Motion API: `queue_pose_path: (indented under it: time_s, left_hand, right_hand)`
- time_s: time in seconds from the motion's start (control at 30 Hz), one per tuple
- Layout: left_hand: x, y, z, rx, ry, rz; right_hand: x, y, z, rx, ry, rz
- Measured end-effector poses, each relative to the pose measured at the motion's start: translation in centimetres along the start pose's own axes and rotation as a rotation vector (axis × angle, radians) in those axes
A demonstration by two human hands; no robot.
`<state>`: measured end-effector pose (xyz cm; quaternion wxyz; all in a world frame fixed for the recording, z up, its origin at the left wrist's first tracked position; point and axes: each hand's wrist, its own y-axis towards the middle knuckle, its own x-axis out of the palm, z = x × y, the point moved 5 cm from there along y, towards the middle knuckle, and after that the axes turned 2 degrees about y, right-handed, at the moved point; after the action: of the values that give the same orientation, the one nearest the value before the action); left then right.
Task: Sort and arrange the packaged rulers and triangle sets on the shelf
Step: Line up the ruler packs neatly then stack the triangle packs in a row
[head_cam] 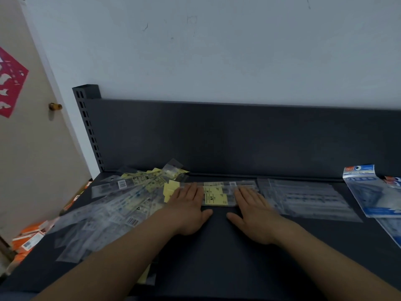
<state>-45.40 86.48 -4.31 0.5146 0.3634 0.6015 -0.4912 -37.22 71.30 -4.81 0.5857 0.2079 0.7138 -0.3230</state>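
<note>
A slim stack of packaged rulers (217, 193) with yellow label cards lies lengthwise across the middle of the frame, on the dark shelf (217, 257) close to its back panel (238, 137). The left hand (188, 205) rests flat on the stack's left end and the right hand (253, 209) on its right end. On both, the fingers are straight and held close together, palms down, with the thumbs splayed inward toward each other on the bare shelf. Pressing both ends at once probably serves to square the packs and hold them parallel to the back panel, since the slippery sleeves would slide apart otherwise. Left of centre a loose pile (112, 205) of clear and yellow packs fans out at mixed angles, apparently the unsorted stock. Right of centre a flat row of clear packs (303, 198) lies edge to edge and looks already arranged, so the pressed stack sits between sorted and unsorted. At the right edge are blue-headed triangle sets (373, 192), kept apart from the rulers. A slotted upright (86, 127) stands at the shelf's left corner, with orange packages (28, 237) lower left and a door (32, 159) with a red paper cutting (10, 83) beyond.
</note>
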Motion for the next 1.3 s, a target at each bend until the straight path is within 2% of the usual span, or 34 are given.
queue_pose_path:
  time_s: [0.2, 0.33, 0.43, 0.53, 0.6, 0.93, 1.1, 1.23, 1.3]
  left_hand:
    - [-0.3, -2.6, 0.5, 0.042, -0.001, 0.011]
    - [-2.1, -6.5, -1.9, -0.027, 0.034, 0.266]
    - [-2.5, -9.2, -6.3, -0.219, 0.001, 0.375]
    - [-2.3, -9.9, -10.5, -0.385, -0.007, 0.383]
    - [-2.3, -9.2, -12.2, -0.425, -0.07, 0.375]
    - [-3.4, -7.9, -14.1, -0.401, -0.256, 0.319]
    - [-3.0, -11.1, -15.4, -0.384, -0.522, 0.347]
    - [-0.9, -14.0, -15.7, -0.397, -1.03, 0.421]
    - [0.1, -14.9, -15.2, -0.399, -1.263, 0.47]
  right_hand:
    - [0.0, -1.1, 0.0, 0.017, -0.004, 0.02]
    - [-1.5, -1.7, -2.7, -0.025, 0.088, 0.119]
    - [-1.2, -1.9, -6.7, -0.119, 0.152, 0.078]
    - [-0.8, -0.8, -10.6, -0.205, 0.212, 0.079]
    - [-0.7, 0.5, -12.6, -0.235, 0.215, 0.128]
    - [1.5, 2.9, -13.8, -0.147, 0.147, 0.161]
    - [1.5, 2.7, -13.7, -0.151, 0.224, 0.175]
    - [-1.0, 1.0, -13.9, -0.163, 0.425, 0.423]
    - [-1.8, 0.2, -14.6, -0.085, 0.519, 0.397]
